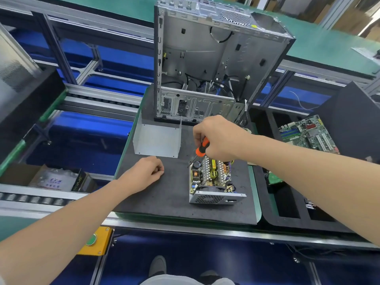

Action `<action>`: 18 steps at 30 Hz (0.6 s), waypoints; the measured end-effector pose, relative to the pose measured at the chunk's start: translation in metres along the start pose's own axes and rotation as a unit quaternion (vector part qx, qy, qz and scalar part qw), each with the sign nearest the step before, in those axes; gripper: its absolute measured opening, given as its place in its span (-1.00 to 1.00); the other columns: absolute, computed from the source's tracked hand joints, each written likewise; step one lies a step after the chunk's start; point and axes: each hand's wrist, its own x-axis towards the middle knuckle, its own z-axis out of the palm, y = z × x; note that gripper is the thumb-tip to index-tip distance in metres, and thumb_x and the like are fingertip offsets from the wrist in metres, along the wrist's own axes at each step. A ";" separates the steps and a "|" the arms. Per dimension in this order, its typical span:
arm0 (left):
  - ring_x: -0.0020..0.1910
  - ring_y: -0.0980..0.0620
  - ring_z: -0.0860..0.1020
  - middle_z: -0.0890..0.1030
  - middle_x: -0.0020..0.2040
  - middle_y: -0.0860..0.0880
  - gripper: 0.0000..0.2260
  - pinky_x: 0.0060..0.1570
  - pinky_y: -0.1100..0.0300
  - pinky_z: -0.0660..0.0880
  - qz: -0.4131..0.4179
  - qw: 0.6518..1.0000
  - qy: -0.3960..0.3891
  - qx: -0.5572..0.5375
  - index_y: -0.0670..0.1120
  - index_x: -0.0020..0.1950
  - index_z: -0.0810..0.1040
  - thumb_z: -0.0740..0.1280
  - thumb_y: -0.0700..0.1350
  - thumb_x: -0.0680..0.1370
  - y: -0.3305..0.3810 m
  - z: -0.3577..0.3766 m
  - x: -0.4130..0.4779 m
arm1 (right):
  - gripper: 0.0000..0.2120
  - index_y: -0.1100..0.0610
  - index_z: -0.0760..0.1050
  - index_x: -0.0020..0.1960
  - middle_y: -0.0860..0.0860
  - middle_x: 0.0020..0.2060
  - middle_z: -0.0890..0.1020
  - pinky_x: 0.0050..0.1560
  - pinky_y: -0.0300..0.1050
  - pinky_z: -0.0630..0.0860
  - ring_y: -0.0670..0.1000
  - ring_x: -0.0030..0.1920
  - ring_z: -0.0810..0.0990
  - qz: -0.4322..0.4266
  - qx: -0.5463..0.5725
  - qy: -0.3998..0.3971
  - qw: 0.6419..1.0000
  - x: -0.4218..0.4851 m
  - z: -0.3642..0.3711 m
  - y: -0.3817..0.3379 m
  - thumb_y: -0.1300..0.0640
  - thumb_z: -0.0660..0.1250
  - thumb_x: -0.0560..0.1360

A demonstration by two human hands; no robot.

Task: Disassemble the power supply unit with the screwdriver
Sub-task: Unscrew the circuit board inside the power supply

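Grey foam tabletop carries an open computer case at 12 o'clock, a bent metal cover at 10, and the uncovered power supply unit at 4. The left grip rests curled closed at 8. The right grip clasps the orange screwdriver, its tip at the unit's 11 o'clock corner.

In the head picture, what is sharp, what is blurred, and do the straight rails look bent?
Head view: the power supply unit and the screwdriver in the right hand are sharp; the box at lower left is smeared; the wide lens bows the rails near the edges; the light at top right is blown out.
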 end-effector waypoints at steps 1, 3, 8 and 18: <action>-0.18 0.16 0.47 0.48 -0.15 0.15 -0.87 -0.06 0.24 0.40 0.002 1.000 0.002 0.001 0.10 -0.06 0.53 0.40 -0.11 0.63 0.000 -0.001 -0.001 | -0.85 0.03 0.57 -0.10 -0.14 -0.21 0.50 -0.09 -0.03 0.56 0.05 -0.02 0.54 0.003 0.001 0.003 1.000 -0.001 -0.002 0.002 0.26 0.38 0.40; -0.19 0.17 0.48 0.50 -0.17 0.13 -0.87 -0.09 0.25 0.39 0.005 1.000 0.017 0.001 0.10 -0.08 0.56 0.40 -0.12 0.62 0.001 -0.003 -0.001 | -0.85 0.06 0.60 -0.06 -0.09 -0.18 0.54 -0.04 0.00 0.60 0.06 -0.01 0.57 0.013 0.000 0.013 1.000 -0.004 -0.008 0.006 0.25 0.40 0.41; -0.21 0.18 0.52 0.54 -0.20 0.13 -0.93 -0.12 0.30 0.38 0.051 0.993 0.101 -0.044 -0.04 -0.03 0.65 0.39 -0.17 0.63 0.032 -0.009 0.010 | -0.87 0.10 0.62 -0.02 -0.14 -0.24 0.52 -0.11 -0.07 0.54 0.05 -0.05 0.56 0.050 -0.003 0.054 0.997 -0.017 -0.026 0.026 0.19 0.43 0.44; 0.04 0.08 0.58 0.62 0.02 0.07 -0.92 0.07 0.19 0.51 0.089 0.988 0.066 -0.109 0.01 0.09 0.58 0.33 -0.12 0.62 0.182 -0.007 0.093 | -0.96 0.07 0.54 -0.19 0.07 -0.14 0.61 -0.20 -0.05 0.56 0.17 -0.10 0.61 0.169 -0.001 0.056 0.984 -0.068 -0.039 0.108 0.16 0.39 0.39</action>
